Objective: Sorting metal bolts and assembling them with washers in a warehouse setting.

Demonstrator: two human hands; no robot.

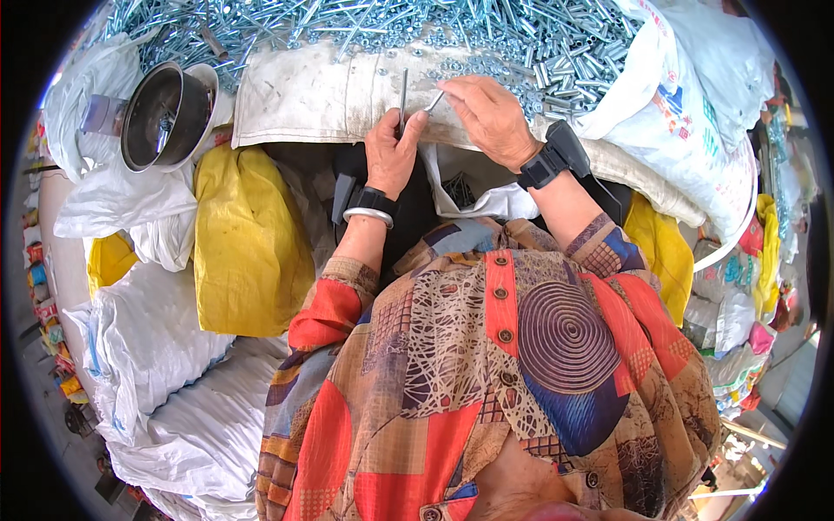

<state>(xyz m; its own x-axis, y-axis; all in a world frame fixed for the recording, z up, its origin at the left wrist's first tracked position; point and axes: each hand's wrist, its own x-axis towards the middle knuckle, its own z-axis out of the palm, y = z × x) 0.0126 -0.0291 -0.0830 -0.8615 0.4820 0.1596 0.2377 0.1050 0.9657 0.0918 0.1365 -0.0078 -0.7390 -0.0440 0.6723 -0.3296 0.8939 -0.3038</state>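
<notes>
Left hand (393, 154), fingers curled, grips a slender grey metal rod (404, 91); right hand (493, 117), half-curled, touches a short silvery metal piece (433, 103), grip unclear from here.

Shirt (395, 347): is showing red, brown, blue patches
Sack (248, 239): is looking yellow
Long rod (403, 94): is looking grey
Pot (142, 117): is looking dark

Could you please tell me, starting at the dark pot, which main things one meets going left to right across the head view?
Dark pot → large yellow sack → left hand → right hand → white printed bag.
</notes>
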